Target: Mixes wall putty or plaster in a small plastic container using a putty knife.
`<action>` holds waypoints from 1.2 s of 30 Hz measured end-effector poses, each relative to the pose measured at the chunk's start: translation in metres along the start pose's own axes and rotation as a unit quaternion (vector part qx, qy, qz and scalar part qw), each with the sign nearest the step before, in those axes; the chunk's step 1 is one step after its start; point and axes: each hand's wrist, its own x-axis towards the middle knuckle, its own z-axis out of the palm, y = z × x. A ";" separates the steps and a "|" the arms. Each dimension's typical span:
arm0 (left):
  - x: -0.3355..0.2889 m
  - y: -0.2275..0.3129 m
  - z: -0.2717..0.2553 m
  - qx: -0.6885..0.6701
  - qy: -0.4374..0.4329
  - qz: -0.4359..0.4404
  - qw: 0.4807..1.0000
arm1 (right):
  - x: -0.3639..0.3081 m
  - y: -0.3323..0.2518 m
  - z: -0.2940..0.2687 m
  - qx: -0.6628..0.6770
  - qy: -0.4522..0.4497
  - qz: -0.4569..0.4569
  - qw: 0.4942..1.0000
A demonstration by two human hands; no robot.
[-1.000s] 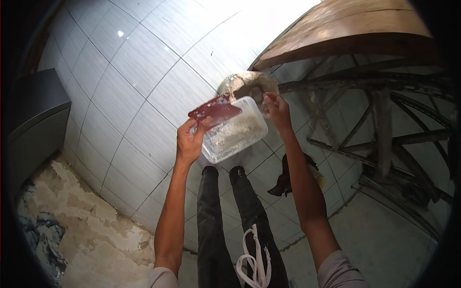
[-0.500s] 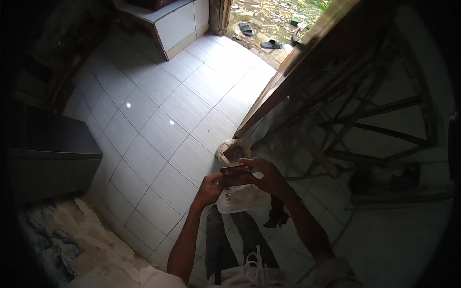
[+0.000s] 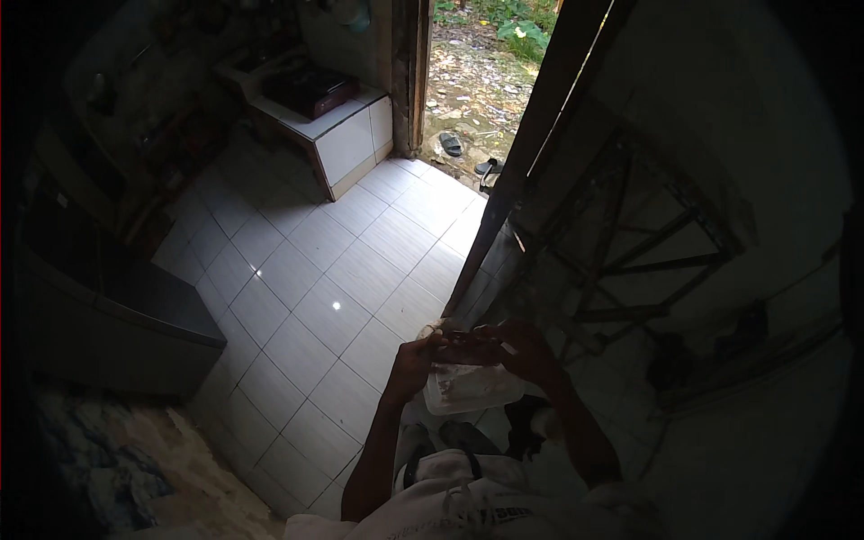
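Observation:
In front of my body, my left hand (image 3: 410, 367) and my right hand (image 3: 531, 353) both grip the ends of a dark reddish, flat, roughly rectangular piece (image 3: 466, 347). The fingers of both hands are closed around it. Shadow hides its exact kind. Just below the piece is a translucent plastic tub (image 3: 472, 394) with pale residue on its walls. Whether the tub is held or rests on something cannot be told. Behind my fingers, a whitish round container (image 3: 436, 328) shows only in part.
A dark wooden door (image 3: 500, 207) stands open on the right, with a folded metal frame (image 3: 661, 261) beyond it. A tiled ledge (image 3: 349, 148) is at the far side, a dark cabinet (image 3: 135, 315) at the left. Sandals (image 3: 451, 144) lie outside. A dark shape (image 3: 524, 430) sits beside my legs.
The view has tilted up, so more of the doorway and ledge shows. Both hands still hold the reddish piece above the tub, and the picture is darker.

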 end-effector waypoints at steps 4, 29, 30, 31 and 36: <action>-0.006 0.018 0.004 0.055 0.000 -0.034 0.998 | -0.010 -0.004 -0.002 0.009 0.036 -0.006 0.999; 0.003 0.037 0.002 0.096 0.048 -0.009 0.994 | 0.004 -0.018 -0.012 0.100 0.022 -0.008 0.995; 0.003 0.036 0.003 0.095 0.047 -0.011 0.994 | 0.005 -0.020 -0.015 0.100 0.022 -0.006 0.995; 0.004 0.037 0.004 0.099 0.044 -0.004 0.994 | 0.007 -0.023 -0.019 0.101 0.019 0.000 0.995; 0.003 0.038 0.005 0.082 0.036 -0.002 0.996 | 0.012 -0.027 -0.019 0.052 0.051 -0.018 0.997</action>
